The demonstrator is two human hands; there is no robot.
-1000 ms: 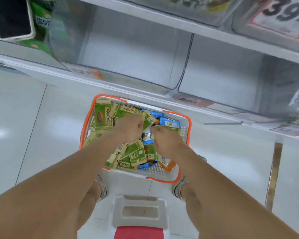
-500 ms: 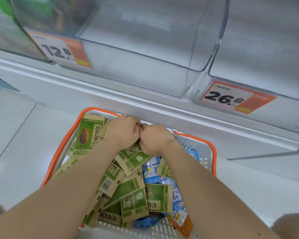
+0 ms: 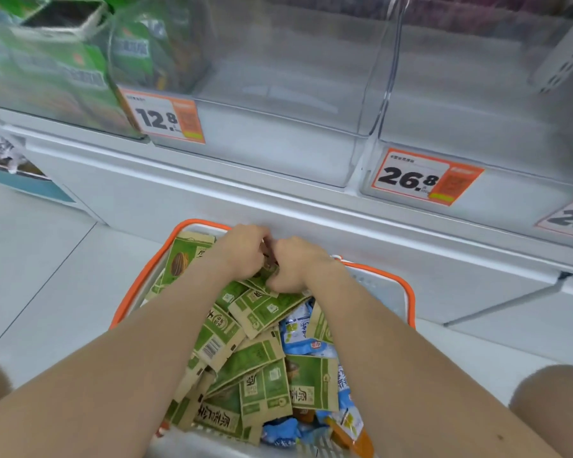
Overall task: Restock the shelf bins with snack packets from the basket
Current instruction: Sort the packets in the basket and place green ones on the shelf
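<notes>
i had my left hand (image 3: 242, 254) and right hand (image 3: 296, 266) both curled around green packets (image 3: 262, 304) at the basket (image 3: 407, 292) far end, and judged squaring the bunch best before lifting toward the empty bin (image 3: 278, 104).

White perforated plastic basket with a smooth orange rim (image 3: 407, 292), lower centre. Green-and-tan snack packets (image 3: 265, 388) with a matt, kraft-paper look; light-blue packets (image 3: 298, 328) at lower right in glossy film. Clear, glossy plastic shelf bins (image 3: 278, 94) across the upper frame, their walls showing soft reflections. White shelf ledge (image 3: 245, 200), smooth and satin, material not certain. Orange-and-white printed paper price labels (image 3: 166, 119) at upper left and right, behind the bin fronts. Pale floor tiles (image 3: 37, 259) at left, smooth with a faint sheen.
</notes>
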